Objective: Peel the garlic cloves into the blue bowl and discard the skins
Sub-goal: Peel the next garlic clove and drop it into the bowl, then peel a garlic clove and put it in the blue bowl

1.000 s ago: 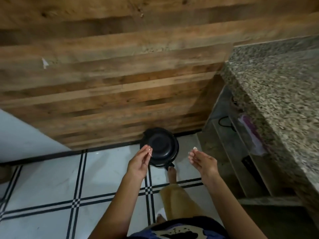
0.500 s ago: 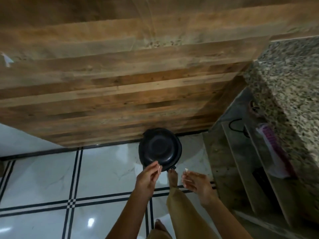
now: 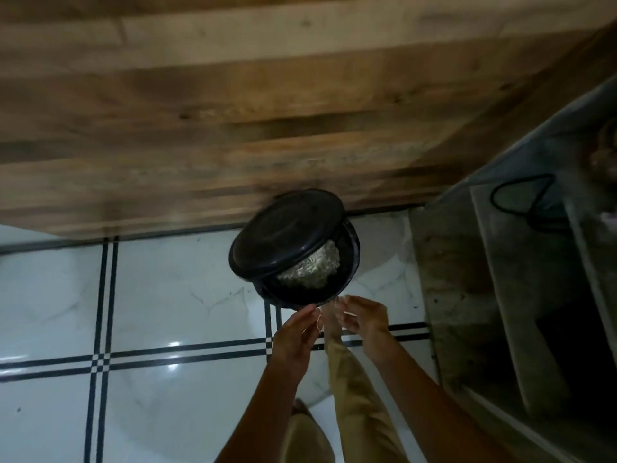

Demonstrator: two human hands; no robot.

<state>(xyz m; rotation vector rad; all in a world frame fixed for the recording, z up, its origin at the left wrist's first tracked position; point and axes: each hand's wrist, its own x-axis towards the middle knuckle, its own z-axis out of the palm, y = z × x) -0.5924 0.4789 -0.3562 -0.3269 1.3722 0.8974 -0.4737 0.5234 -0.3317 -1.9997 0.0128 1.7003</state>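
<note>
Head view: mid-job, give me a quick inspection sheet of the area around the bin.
Surface: white tiled floor with black lines, glossy.
Job's things: black bin with its lid tilted up and pale crumpled waste inside; blue bowl and cloves not in view.
Clutter: nothing seen.
Grippers: left hand pinches a thin garlic skin at the bin's near rim; right hand is beside it with fingers curled, too blurred to tell if it holds anything.
Cables: black cable looped on the shelving at right.
Surroundings: wood-plank wall behind the bin; stone shelving at right; tan-trousered leg reaching toward the bin.
</note>
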